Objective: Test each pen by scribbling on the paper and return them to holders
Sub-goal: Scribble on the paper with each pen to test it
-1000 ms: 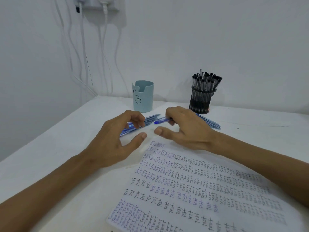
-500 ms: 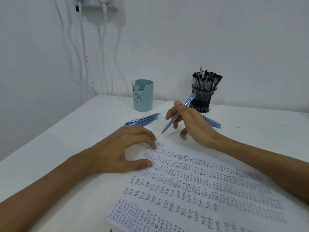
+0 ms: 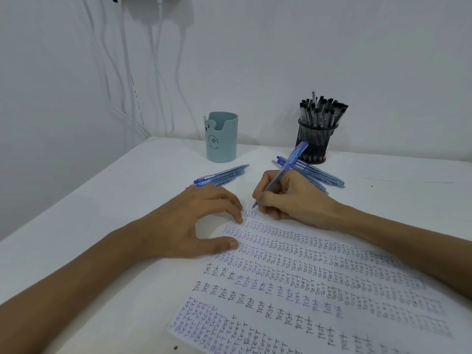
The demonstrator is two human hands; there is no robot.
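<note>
The right hand (image 3: 291,198) pinches a blue pen (image 3: 291,159) for writing, tip seemingly on the paper (image 3: 306,277); the left hand (image 3: 189,221), fingers loosely spread, presses it steady.

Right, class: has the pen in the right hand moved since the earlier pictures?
Yes. The blue pen in the right hand lay flat beyond the paper; now it's tilted up, tip down at the paper's far corner.

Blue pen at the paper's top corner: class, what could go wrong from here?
1. The white paper sheet is crowded with "test" marks; a new scribble from the translucent blue pen in the right hand may get lost.
2. The left pile of blue pens and the right pile of blue pens look alike; tested and untested could get mixed.
</note>
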